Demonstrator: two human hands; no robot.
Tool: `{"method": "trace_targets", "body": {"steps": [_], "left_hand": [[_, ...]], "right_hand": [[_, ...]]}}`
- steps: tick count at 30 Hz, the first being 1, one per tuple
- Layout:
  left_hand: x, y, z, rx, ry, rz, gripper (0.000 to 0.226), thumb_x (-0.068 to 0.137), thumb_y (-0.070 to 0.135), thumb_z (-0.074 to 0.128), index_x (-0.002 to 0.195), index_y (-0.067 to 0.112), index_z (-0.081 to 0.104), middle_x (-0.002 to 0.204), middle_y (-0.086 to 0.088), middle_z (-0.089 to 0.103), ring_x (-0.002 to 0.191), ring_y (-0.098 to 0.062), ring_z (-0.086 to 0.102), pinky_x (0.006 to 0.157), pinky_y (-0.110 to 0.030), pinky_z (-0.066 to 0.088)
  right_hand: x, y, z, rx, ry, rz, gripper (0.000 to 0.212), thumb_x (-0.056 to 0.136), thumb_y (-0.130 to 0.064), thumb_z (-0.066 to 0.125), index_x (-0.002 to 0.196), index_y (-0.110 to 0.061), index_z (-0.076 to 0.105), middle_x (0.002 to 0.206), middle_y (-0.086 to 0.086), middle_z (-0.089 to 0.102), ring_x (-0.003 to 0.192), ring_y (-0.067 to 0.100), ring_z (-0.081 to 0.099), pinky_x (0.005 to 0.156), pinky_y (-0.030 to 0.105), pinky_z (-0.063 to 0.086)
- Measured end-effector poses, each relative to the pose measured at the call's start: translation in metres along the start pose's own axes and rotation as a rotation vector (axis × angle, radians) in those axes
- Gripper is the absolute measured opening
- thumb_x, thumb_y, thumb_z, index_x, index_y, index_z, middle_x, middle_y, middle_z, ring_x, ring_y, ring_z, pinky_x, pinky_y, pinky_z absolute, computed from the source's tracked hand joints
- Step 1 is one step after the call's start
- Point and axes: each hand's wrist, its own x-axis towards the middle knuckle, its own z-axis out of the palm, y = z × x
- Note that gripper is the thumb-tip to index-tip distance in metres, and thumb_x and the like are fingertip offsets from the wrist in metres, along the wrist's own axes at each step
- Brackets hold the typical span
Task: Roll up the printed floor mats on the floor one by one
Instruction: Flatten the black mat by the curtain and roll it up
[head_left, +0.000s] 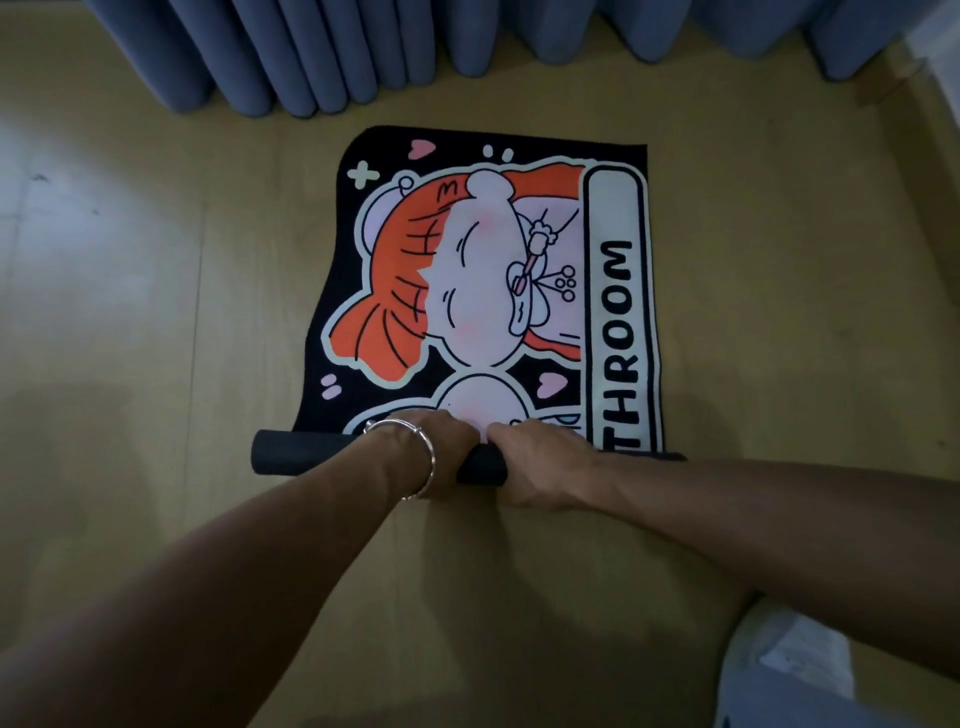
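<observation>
A black floor mat (483, 260) printed with an orange-haired cartoon figure and the letters "THROOM" lies flat on the wooden floor. Its near end is wound into a dark roll (296, 454) that runs left to right. My left hand (415, 452), with a silver bangle on the wrist, grips the roll near its middle. Right beside it, my right hand (535, 465) grips the roll too, fingers curled over the top. The right part of the roll is mostly hidden behind my right forearm.
Blue-grey curtain folds (363, 47) hang down to the floor just beyond the mat's far edge. Bare wooden floor (130, 312) stretches to the left and right of the mat. A pale cloth (789, 670) shows at the bottom right corner.
</observation>
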Motion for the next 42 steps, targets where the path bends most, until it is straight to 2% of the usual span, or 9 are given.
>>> {"method": "trace_targets", "body": {"steps": [4, 10, 15, 21, 26, 29, 32, 37, 42], "left_hand": [[-0.002, 0.005, 0.011, -0.012, 0.19, -0.003, 0.032, 0.089, 0.028, 0.054, 0.118, 0.021, 0.041, 0.104, -0.003, 0.059, 0.09, -0.023, 0.06, 0.07, -0.034, 0.045], [0.003, 0.005, 0.009, -0.132, -0.009, -0.015, 0.035, 0.086, 0.026, 0.06, 0.119, 0.018, 0.051, 0.111, -0.007, 0.063, 0.099, -0.024, 0.061, 0.079, -0.031, 0.045], [0.001, 0.008, 0.018, -0.058, 0.21, -0.012, 0.032, 0.088, 0.031, 0.055, 0.114, 0.02, 0.041, 0.105, -0.002, 0.058, 0.088, -0.023, 0.06, 0.067, -0.032, 0.044], [0.008, 0.007, 0.017, -0.154, 0.069, -0.042, 0.033, 0.087, 0.03, 0.059, 0.117, 0.02, 0.05, 0.107, -0.005, 0.062, 0.091, -0.022, 0.062, 0.075, -0.033, 0.051], [0.003, 0.011, 0.022, -0.012, 0.281, 0.012, 0.034, 0.091, 0.036, 0.051, 0.118, 0.022, 0.036, 0.1, 0.0, 0.059, 0.083, -0.023, 0.061, 0.065, -0.033, 0.046], [0.003, 0.009, 0.022, -0.051, 0.225, -0.03, 0.03, 0.091, 0.038, 0.051, 0.115, 0.021, 0.043, 0.099, -0.001, 0.062, 0.084, -0.022, 0.062, 0.063, -0.031, 0.041], [0.005, 0.007, 0.023, -0.122, 0.19, -0.046, 0.032, 0.09, 0.041, 0.052, 0.115, 0.021, 0.047, 0.1, -0.001, 0.062, 0.086, -0.021, 0.062, 0.068, -0.032, 0.047], [0.002, 0.012, 0.027, 0.003, 0.315, 0.033, 0.038, 0.093, 0.035, 0.048, 0.126, 0.021, 0.035, 0.11, 0.0, 0.055, 0.096, -0.023, 0.059, 0.066, -0.032, 0.041], [0.013, 0.003, 0.018, -0.162, 0.107, 0.045, 0.04, 0.087, 0.047, 0.055, 0.119, 0.026, 0.047, 0.108, -0.002, 0.064, 0.094, -0.023, 0.062, 0.076, -0.031, 0.047]], "right_hand": [[0.008, 0.011, -0.021, 0.054, -0.212, -0.004, 0.021, 0.079, -0.02, 0.065, 0.096, -0.022, 0.053, 0.086, 0.002, 0.06, 0.072, 0.016, 0.058, 0.057, 0.027, 0.046], [-0.002, 0.009, 0.002, -0.067, 0.047, -0.03, 0.037, 0.082, -0.025, 0.065, 0.113, -0.02, 0.045, 0.095, 0.001, 0.056, 0.08, 0.017, 0.054, 0.063, 0.029, 0.042], [0.004, 0.017, -0.016, 0.049, -0.159, -0.027, 0.037, 0.077, -0.022, 0.066, 0.111, -0.023, 0.051, 0.085, -0.002, 0.057, 0.077, 0.016, 0.058, 0.06, 0.027, 0.046], [-0.003, 0.015, -0.006, -0.093, -0.01, -0.041, 0.039, 0.082, -0.032, 0.065, 0.113, -0.019, 0.044, 0.096, 0.001, 0.056, 0.081, 0.017, 0.054, 0.064, 0.03, 0.044], [0.004, 0.017, -0.023, 0.053, -0.197, -0.023, 0.037, 0.077, -0.024, 0.067, 0.111, -0.02, 0.051, 0.086, -0.001, 0.058, 0.076, 0.016, 0.059, 0.062, 0.029, 0.051], [-0.002, 0.016, -0.014, -0.042, -0.059, -0.067, 0.035, 0.078, -0.028, 0.067, 0.105, -0.021, 0.045, 0.091, -0.001, 0.054, 0.082, 0.018, 0.057, 0.068, 0.034, 0.051], [-0.004, 0.017, -0.002, -0.127, 0.059, -0.109, 0.036, 0.081, -0.026, 0.065, 0.109, -0.019, 0.043, 0.1, 0.001, 0.056, 0.086, 0.02, 0.056, 0.069, 0.034, 0.048], [0.003, 0.02, -0.018, 0.008, -0.111, -0.077, 0.045, 0.079, -0.026, 0.067, 0.12, -0.018, 0.048, 0.097, 0.001, 0.056, 0.085, 0.016, 0.053, 0.071, 0.029, 0.046], [-0.001, 0.023, 0.005, -0.094, 0.146, -0.123, 0.038, 0.081, -0.024, 0.066, 0.114, -0.019, 0.047, 0.109, 0.0, 0.056, 0.097, 0.019, 0.055, 0.088, 0.032, 0.04]]}}
